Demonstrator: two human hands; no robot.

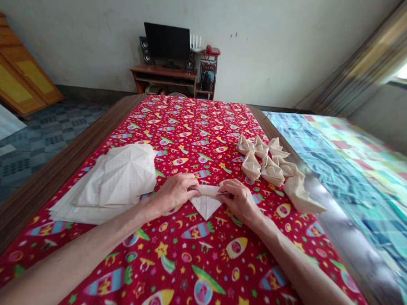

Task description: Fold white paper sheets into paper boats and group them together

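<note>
Head view: nearest, the left hand (176,192) and right hand (240,201), both closed, pinching opposite ends of a folded paper sheet (206,203) on the red printed cloth (198,257) covering the bench (62,172). The sheet's long axis runs across the bench, its point aimed back toward the person. Finished: about seven folded paper boats (264,162), grouped farther off to the right. Remaining: a stack of creased paper sheets (115,184), to the left. Beyond: a bed (351,192) and a far monitor (166,41).
</note>
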